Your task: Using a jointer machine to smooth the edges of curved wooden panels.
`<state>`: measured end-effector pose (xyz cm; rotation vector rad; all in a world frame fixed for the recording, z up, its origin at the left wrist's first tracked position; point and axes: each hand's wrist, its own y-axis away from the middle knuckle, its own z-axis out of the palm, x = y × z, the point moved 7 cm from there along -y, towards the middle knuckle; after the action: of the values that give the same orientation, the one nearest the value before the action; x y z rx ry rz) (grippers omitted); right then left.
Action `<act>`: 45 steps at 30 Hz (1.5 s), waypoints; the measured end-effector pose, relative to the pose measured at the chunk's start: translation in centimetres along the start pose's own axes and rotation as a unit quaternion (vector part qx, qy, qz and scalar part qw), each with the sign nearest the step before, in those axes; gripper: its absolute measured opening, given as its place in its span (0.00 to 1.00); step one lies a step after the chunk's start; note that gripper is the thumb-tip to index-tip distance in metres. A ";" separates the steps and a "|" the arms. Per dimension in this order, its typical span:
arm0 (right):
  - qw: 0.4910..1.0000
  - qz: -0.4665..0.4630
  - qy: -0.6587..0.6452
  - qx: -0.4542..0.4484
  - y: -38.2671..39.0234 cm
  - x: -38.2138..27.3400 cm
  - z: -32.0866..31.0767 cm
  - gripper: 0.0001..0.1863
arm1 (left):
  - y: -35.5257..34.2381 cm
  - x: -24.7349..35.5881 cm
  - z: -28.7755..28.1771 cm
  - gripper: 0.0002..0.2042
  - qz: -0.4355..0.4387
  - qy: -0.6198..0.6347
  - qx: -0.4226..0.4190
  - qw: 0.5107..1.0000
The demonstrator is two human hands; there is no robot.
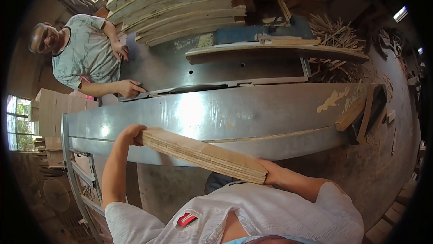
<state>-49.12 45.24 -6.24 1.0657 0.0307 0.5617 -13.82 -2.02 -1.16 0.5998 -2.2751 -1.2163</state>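
A stack of several thin wooden boards (203,154) slants across in front of me, its right end nearer my body. My left hand (134,134) is closed round the far left end, and my right hand (269,172) grips the near right end; most of its fingers are hidden. The stack is over the near edge of a long grey metal saw table (252,113). Past that edge, a dark circular saw blade (198,89) shows in the slot; whether it spins cannot be told.
Across the table a co-worker (85,54) rests a hand at the metal edge. A long plank (275,54) lies on the far side, with stacked boards (180,5) behind. Thin offcuts (336,34) pile at the far right. Wood blocks (354,115) sit at the right end; a metal frame (81,176) stands left.
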 end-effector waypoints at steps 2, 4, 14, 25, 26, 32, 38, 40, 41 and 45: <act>0.999 -0.025 0.024 -0.024 0.2 -0.4 -0.4 0.27 | 1.2 -0.4 0.7 0.18 0.006 0.030 -0.025 0.999; 0.997 -0.042 0.046 -0.044 0.1 -1.6 -1.4 0.27 | 3.1 -0.4 0.4 0.19 0.020 0.022 -0.019 0.999; 0.952 -0.244 0.187 0.019 6.3 -8.4 -2.4 0.30 | 12.7 -8.7 4.4 0.27 0.174 0.340 0.004 0.924; 0.817 -0.426 0.385 0.054 12.0 -10.3 2.2 0.33 | 10.6 -15.2 15.2 0.23 0.099 0.772 -0.027 0.627; 0.816 -0.419 0.396 0.051 12.3 -10.2 2.4 0.33 | 10.1 -15.4 15.9 0.23 0.135 0.786 -0.063 0.600; 0.781 -0.451 0.430 0.047 15.8 -8.5 5.2 0.36 | 9.3 -15.3 18.0 0.26 0.196 0.809 -0.136 0.537; 0.790 -0.453 0.410 0.057 16.9 -8.7 4.2 0.36 | 10.6 -14.2 18.7 0.27 0.248 0.799 -0.142 0.528; 0.786 -0.463 0.408 0.036 17.4 -9.3 3.7 0.36 | 11.9 -13.6 19.0 0.27 0.261 0.794 -0.154 0.527; 0.778 -0.475 0.411 0.015 17.7 -9.9 3.5 0.36 | 12.9 -12.7 19.4 0.28 0.268 0.801 -0.174 0.505; 0.771 -0.496 0.400 -0.005 18.3 -12.0 1.2 0.35 | 16.3 -9.5 24.6 0.29 0.274 0.775 -0.187 0.538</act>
<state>-66.79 45.45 6.69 0.5860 1.2792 -0.0099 -23.63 27.44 -1.21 0.3863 -0.4826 -0.3227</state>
